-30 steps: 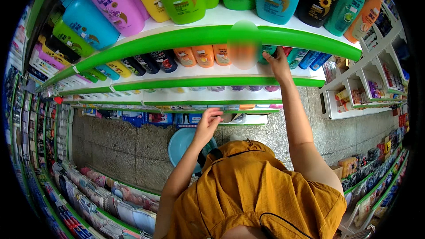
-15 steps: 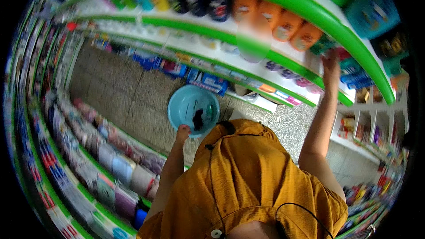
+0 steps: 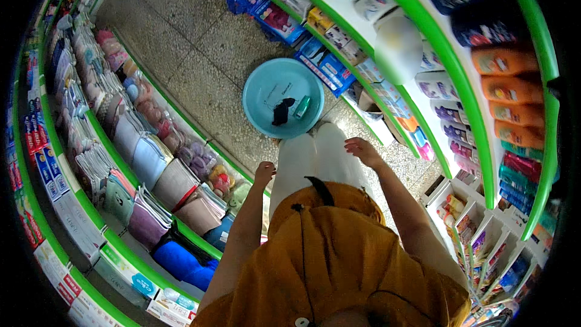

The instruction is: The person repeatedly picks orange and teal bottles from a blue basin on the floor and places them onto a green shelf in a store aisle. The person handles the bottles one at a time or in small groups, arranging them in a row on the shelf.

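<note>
My right hand (image 3: pixel 363 150) hangs beside my right leg with its fingers apart and nothing in it. On the other side, by my left thigh, is my left hand (image 3: pixel 265 172), its fingers curled in and nothing visible in them. A light blue plastic basin (image 3: pixel 261 94) rests on the floor just ahead of my legs, and neither hand touches it. Inside it lie a crumpled black item (image 3: pixel 282 111), maybe cloth, and a small green bottle or tube (image 3: pixel 302 107).
Green-edged shelves on the right hold orange bottles (image 3: pixel 513 89) and other toiletries. Folded towels (image 3: pixel 130 136) fill the left shelves. Blue packages (image 3: pixel 327 63) stand on the floor by the basin. A white rack with compartments (image 3: pixel 478 236) is at the lower right.
My right hand has come down from the shelf of bottles to beside my leg. My left hand has left the basin's rim and moved back. My view has turned toward the left.
</note>
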Demonstrator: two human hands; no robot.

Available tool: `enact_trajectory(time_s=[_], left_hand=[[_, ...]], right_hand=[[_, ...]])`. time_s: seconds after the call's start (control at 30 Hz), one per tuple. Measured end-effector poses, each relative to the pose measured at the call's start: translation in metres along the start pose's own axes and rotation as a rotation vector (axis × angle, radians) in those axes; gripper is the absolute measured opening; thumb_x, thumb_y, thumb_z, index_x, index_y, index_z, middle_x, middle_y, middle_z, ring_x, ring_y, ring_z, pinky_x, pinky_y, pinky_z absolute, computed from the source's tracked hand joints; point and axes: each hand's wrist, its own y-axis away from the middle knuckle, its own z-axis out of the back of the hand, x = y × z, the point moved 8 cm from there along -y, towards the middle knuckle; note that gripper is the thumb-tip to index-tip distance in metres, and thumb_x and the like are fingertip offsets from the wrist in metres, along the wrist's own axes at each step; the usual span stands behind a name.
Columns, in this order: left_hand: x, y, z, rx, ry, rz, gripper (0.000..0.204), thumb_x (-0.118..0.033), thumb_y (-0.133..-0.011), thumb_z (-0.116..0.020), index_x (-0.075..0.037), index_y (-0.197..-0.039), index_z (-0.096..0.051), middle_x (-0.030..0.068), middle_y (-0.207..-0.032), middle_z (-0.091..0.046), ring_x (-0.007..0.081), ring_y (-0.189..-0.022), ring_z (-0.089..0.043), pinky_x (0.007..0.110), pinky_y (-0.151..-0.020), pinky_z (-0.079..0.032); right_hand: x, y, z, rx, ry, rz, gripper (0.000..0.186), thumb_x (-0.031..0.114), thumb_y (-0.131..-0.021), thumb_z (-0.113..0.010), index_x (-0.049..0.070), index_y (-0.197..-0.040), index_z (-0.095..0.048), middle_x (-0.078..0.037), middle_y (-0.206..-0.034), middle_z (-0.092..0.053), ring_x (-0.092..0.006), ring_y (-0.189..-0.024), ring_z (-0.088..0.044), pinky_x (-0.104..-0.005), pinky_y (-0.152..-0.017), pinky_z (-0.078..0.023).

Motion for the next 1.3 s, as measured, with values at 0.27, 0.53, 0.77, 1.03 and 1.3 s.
enact_trajectory(time_s=[0.27,0.53,0.77,1.03,1.3], left_hand=[[0.068,-0.093,-0.016,-0.019,0.259,-0.144,0.028,-0.033,-0.083,-0.054,-0.006,-0.090,-0.048,0.0051,-0.074,-0.057,0.0126,-0.062,-0.055,0.026,-0.046,-0.039],[0.156,-0.157,-0.111,-0.018,0.405,0.111,0.020,-0.021,-0.087,-0.047,-0.006,-0.100,-0.048,0.0050,-0.089,-0.057,0.0147,-0.077,-0.056,0.027,-0.067,-0.045],[0.147,-0.203,-0.166,0.132,0.608,0.117,0.021,-0.021,-0.090,-0.043,-0.006,-0.105,-0.046,0.0078,-0.096,-0.058,0.0161,-0.086,-0.056,0.030,-0.077,-0.043],[0.088,-0.192,-0.116,0.103,0.747,0.164,0.018,-0.011,-0.089,-0.042,-0.001,-0.103,-0.046,0.0113,-0.097,-0.057,0.0190,-0.090,-0.055,0.032,-0.082,-0.043],[0.074,-0.196,-0.100,0.086,0.706,0.132,0.017,-0.012,-0.089,-0.044,-0.001,-0.102,-0.046,0.0112,-0.097,-0.056,0.0182,-0.091,-0.055,0.032,-0.083,-0.043]], right_hand=[[-0.155,-0.144,-0.048,-0.191,0.464,-0.155,0.027,0.025,-0.075,-0.060,0.006,-0.094,-0.053,-0.010,-0.079,-0.058,-0.0196,-0.070,-0.057,-0.0320,-0.061,-0.046],[-0.234,-0.314,-0.064,-0.355,0.275,-0.307,0.045,0.028,-0.074,-0.063,0.000,-0.105,-0.046,-0.019,-0.086,-0.058,-0.0302,-0.076,-0.058,-0.0365,-0.071,-0.047],[-0.424,-0.450,-0.071,0.014,1.318,0.038,0.034,0.017,-0.084,-0.046,0.016,-0.118,-0.046,-0.022,-0.093,-0.056,-0.0360,-0.099,-0.047,-0.0405,-0.079,-0.042],[-0.417,-0.509,-0.090,0.006,1.224,-0.364,0.053,0.033,-0.076,-0.061,-0.004,-0.110,-0.044,-0.021,-0.103,-0.052,-0.0329,-0.096,-0.051,-0.0382,-0.082,-0.041],[-0.442,-0.534,-0.064,-0.394,0.486,-0.360,0.061,0.032,-0.064,-0.072,-0.004,-0.107,-0.046,-0.017,-0.094,-0.057,-0.0303,-0.088,-0.055,-0.0381,-0.078,-0.043]])
